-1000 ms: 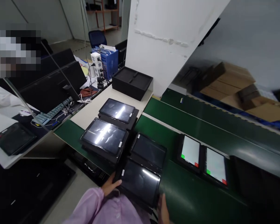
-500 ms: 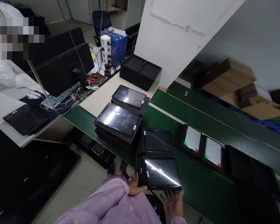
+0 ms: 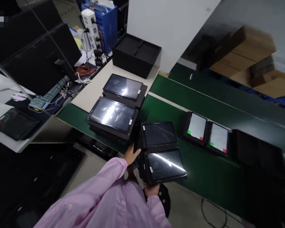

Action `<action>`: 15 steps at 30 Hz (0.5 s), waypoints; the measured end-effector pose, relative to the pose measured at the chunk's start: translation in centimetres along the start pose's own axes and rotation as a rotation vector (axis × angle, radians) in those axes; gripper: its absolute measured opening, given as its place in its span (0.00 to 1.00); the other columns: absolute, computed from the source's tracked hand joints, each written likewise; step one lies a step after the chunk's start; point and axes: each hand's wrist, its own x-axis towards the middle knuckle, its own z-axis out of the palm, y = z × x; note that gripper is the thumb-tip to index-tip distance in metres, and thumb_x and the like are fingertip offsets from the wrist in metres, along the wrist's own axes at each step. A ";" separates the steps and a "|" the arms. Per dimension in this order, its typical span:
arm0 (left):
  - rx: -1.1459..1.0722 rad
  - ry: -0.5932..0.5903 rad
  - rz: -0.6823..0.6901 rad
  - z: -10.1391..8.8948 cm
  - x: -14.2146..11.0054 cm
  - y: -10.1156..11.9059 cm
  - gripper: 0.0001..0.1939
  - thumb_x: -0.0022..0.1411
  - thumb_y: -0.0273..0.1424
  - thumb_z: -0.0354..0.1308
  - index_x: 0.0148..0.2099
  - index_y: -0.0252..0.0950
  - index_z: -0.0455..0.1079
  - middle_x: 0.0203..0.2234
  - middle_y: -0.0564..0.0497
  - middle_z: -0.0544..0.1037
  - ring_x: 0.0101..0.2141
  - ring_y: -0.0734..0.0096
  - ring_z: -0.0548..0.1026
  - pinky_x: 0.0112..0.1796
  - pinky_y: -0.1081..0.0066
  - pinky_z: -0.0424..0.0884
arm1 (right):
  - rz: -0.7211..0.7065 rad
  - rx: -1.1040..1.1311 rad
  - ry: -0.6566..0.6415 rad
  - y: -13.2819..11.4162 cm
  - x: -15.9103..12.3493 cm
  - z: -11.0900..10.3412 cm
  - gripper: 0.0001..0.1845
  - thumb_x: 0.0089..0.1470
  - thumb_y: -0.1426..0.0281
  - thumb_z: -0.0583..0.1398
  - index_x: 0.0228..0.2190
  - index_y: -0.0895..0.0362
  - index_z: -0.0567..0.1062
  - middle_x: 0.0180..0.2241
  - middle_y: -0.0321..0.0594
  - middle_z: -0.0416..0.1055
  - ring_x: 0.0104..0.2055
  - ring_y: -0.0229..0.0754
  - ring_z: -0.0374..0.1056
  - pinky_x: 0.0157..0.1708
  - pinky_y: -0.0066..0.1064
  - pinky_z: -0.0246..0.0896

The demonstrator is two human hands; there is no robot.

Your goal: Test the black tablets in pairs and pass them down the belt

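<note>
The fingers of the left hand [image 3: 130, 155] grasp the left side of a black tray [image 3: 142, 146], and those of the right hand [image 3: 152, 189], partly hidden, hold its near corner from beneath. A dark tablet [image 3: 159, 133] sits just right of the left fingers, a glossy tablet [image 3: 167, 166] just beyond the right ones; two white-screened tablets [image 3: 197, 126] lie well to their right on the green table [image 3: 204, 180].

From the near tablet [image 3: 166, 165], there is room at 3 o'clock over the bare green tabletop [image 3: 204, 172]. Another tablet [image 3: 159, 134] blocks 12, two lit tablets [image 3: 196, 126] block 2, and a pile of tablets [image 3: 112, 114] blocks 10.
</note>
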 end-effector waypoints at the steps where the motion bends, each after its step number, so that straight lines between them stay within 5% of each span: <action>1: 0.011 0.037 0.033 0.3 0.7 1.2 0.43 0.62 0.51 0.51 0.70 0.30 0.48 0.68 0.37 0.53 0.67 0.56 0.50 0.65 0.58 0.46 | 0.009 0.012 0.013 -0.2 0.2 -0.3 0.37 0.44 0.38 0.46 0.40 0.46 0.78 0.44 0.44 0.77 0.57 0.58 0.67 0.49 0.53 0.65; 7: 0.066 0.207 0.247 1.7 8.2 9.5 0.46 0.62 0.45 0.56 0.71 0.29 0.39 0.71 0.39 0.40 0.69 0.60 0.39 0.66 0.62 0.39 | 0.031 -0.021 -0.018 -2.4 0.3 -3.8 0.45 0.43 0.30 0.39 0.44 0.40 0.76 0.48 0.39 0.76 0.56 0.59 0.67 0.50 0.56 0.64; 11: 0.039 0.279 0.239 1.5 13.1 12.8 0.41 0.57 0.44 0.62 0.65 0.28 0.54 0.63 0.31 0.59 0.64 0.51 0.56 0.63 0.58 0.51 | 0.060 0.009 -0.060 -5.3 0.2 -6.8 0.48 0.38 0.25 0.41 0.41 0.42 0.77 0.49 0.40 0.75 0.56 0.59 0.67 0.48 0.54 0.65; 15: 0.000 0.294 0.183 1.2 14.2 14.5 0.34 0.51 0.46 0.66 0.55 0.32 0.65 0.46 0.40 0.75 0.47 0.56 0.74 0.52 0.58 0.66 | 0.049 0.175 0.049 -9.4 0.2 -8.9 0.49 0.38 0.27 0.52 0.47 0.52 0.72 0.52 0.46 0.72 0.54 0.57 0.68 0.48 0.47 0.67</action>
